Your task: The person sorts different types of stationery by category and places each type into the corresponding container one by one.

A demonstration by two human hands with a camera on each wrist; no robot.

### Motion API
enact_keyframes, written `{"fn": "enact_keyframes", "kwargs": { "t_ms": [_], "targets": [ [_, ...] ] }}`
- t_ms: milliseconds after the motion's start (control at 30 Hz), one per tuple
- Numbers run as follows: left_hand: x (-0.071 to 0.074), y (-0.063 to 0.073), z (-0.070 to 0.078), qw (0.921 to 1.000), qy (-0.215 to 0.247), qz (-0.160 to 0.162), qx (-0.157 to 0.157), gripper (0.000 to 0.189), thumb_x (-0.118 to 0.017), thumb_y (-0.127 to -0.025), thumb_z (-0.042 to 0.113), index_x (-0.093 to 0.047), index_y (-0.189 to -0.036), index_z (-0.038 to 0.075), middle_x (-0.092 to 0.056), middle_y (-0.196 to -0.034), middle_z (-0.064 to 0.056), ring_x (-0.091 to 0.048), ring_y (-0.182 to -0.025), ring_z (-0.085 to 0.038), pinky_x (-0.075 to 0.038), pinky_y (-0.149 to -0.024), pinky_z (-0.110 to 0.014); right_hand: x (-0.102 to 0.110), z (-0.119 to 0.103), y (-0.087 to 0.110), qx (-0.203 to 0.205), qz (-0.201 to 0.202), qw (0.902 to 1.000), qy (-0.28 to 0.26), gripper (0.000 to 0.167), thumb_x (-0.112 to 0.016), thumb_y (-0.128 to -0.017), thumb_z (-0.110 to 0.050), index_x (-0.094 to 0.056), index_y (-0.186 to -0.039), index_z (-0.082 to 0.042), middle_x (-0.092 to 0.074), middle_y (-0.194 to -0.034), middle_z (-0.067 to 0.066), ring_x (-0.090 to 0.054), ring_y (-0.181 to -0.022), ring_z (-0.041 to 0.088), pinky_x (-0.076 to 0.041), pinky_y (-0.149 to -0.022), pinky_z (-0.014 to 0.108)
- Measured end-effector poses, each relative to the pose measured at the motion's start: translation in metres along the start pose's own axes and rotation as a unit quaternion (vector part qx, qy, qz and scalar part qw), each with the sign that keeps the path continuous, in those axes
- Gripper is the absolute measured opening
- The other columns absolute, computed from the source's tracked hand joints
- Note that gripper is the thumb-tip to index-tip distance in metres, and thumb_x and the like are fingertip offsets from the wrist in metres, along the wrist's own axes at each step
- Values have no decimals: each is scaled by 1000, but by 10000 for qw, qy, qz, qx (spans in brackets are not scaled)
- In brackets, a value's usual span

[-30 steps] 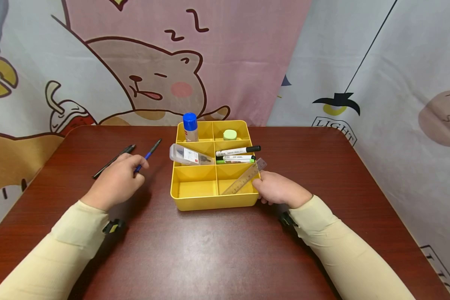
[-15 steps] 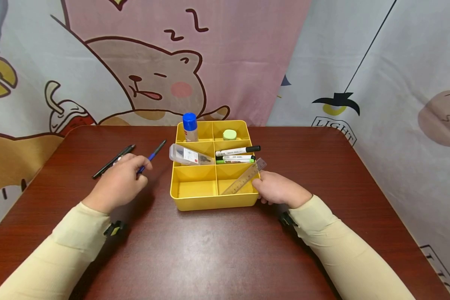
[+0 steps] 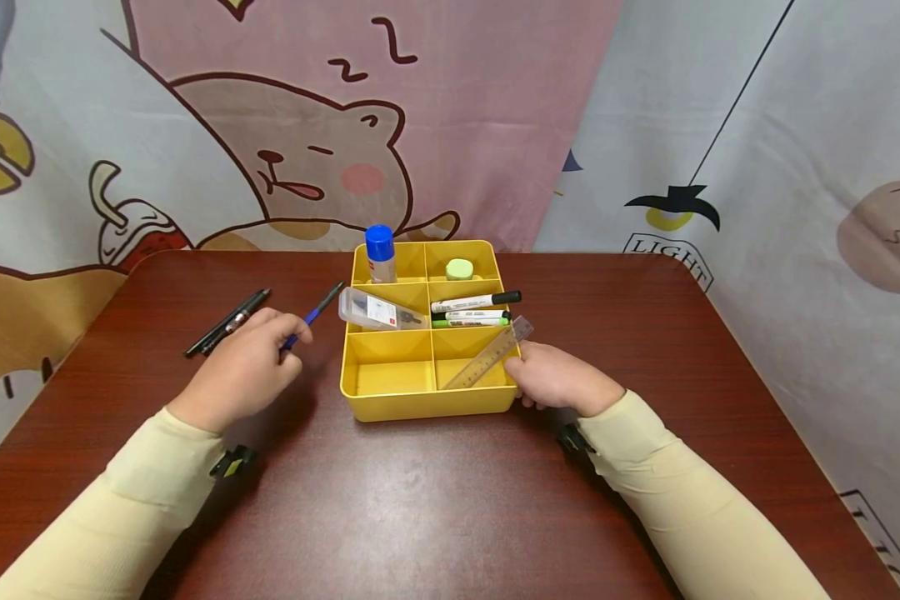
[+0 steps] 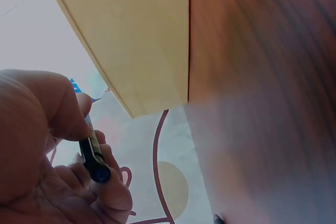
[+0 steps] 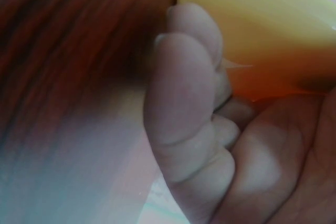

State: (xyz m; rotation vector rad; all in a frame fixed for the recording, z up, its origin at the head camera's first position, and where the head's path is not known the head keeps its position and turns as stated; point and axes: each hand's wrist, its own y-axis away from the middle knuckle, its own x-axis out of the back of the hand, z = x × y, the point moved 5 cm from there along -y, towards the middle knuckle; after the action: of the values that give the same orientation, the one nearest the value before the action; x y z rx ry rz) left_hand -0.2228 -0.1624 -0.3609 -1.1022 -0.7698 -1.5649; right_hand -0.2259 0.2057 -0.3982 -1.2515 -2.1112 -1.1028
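Observation:
A blue pen (image 3: 313, 315) with a dark end sits pinched between the thumb and fingers of my left hand (image 3: 242, 363). In the left wrist view the pen's dark rounded end (image 4: 97, 171) pokes out between the fingertips. To the right of that hand stands a yellow compartment box (image 3: 393, 406). My right hand (image 3: 562, 379) grips the box at its front right corner, with the thumb at the rim. The right wrist view has curled fingers (image 5: 181, 87) beside the yellow wall. A clear ruler (image 3: 487, 358) leans in the front right compartment, close to the right thumb.
Several dark pens (image 3: 228, 323) lie on the brown table (image 3: 412, 508) behind the left hand. Inside the box are a blue-capped glue stick (image 3: 380, 250), a clear plastic case (image 3: 382, 311), several markers (image 3: 468, 302) and a pale green item (image 3: 460, 269). A printed cloth (image 3: 495, 125) hangs behind.
My left hand has moved a little to the right with the blue pen, bringing its tip close to the clear case. The right hand and the box have stayed in place.

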Motion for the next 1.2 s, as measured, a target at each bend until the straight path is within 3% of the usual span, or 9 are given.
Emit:
{"fn": "enact_keyframes", "kwargs": {
  "t_ms": [567,1200],
  "targets": [
    [1,5,16,9992,96,35,-392,23,-59,-93,5,-68,-113,13,-61,-119,-8,-58,-91,-26,-48,-76,-41,0,0,0,38,6,10000,4,28,-38,-99,-21,-60,-108,-7,-67,-76,10,-63,-64,21,-55,-60,33],
    [4,15,49,9906,-254,130,-1341,22,-61,-90,1,-69,-105,14,-63,-109,-2,-59,-89,-19,-50,-79,-37,-1,0,0,77,-3,10000,3,27,-38,-98,-20,-60,-106,-7,-67,-76,10,-63,-64,21,-55,-59,33]
  ]
}}
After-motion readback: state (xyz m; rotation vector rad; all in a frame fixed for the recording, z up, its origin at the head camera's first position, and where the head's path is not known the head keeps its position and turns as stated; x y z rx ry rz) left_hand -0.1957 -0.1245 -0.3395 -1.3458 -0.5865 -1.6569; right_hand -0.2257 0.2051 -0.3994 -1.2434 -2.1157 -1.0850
